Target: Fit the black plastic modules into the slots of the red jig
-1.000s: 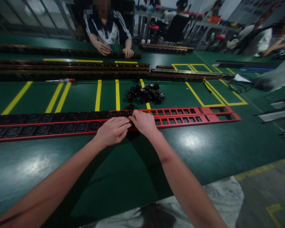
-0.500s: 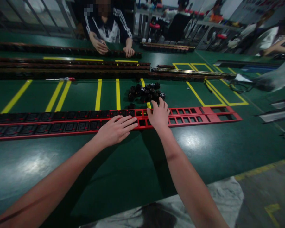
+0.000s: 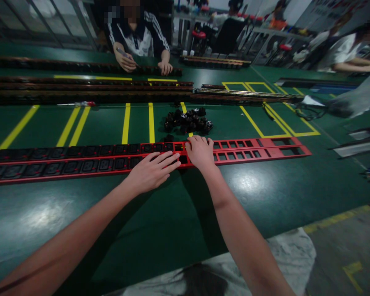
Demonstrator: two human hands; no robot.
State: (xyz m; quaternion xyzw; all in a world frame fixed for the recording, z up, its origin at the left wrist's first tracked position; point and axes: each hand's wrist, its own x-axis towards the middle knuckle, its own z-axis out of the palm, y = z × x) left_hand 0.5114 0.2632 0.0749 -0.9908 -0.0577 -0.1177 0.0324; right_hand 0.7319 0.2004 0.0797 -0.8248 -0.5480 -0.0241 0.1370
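Note:
A long red frame (image 3: pixel 265 149) with two rows of openings lies across the green table. Black sockets (image 3: pixel 89 165) fill its left part, while the openings towards the right are bare. My left hand (image 3: pixel 152 169) lies over the front row with its fingers stretched out to the right, holding nothing. Just right of it, my right hand (image 3: pixel 201 152) rests on the frame with fingers bent down and drawn together; whatever is under them is hidden. Behind the hands sits a pile of small black parts (image 3: pixel 188 121), with one loose black part (image 3: pixel 168 138) nearer the frame.
Dark long rails (image 3: pixel 111 94) run across the table beyond the pile, with a red-handled tool (image 3: pixel 86 104) alongside. A co-worker's hands (image 3: pixel 126 61) work at another rail opposite. A clear plastic bag (image 3: pixel 354 100) and pale strips (image 3: pixel 354 149) lie at the right.
My right hand has come down and slightly back towards me, its spread fingers now curled at the frame. The left hand has barely moved.

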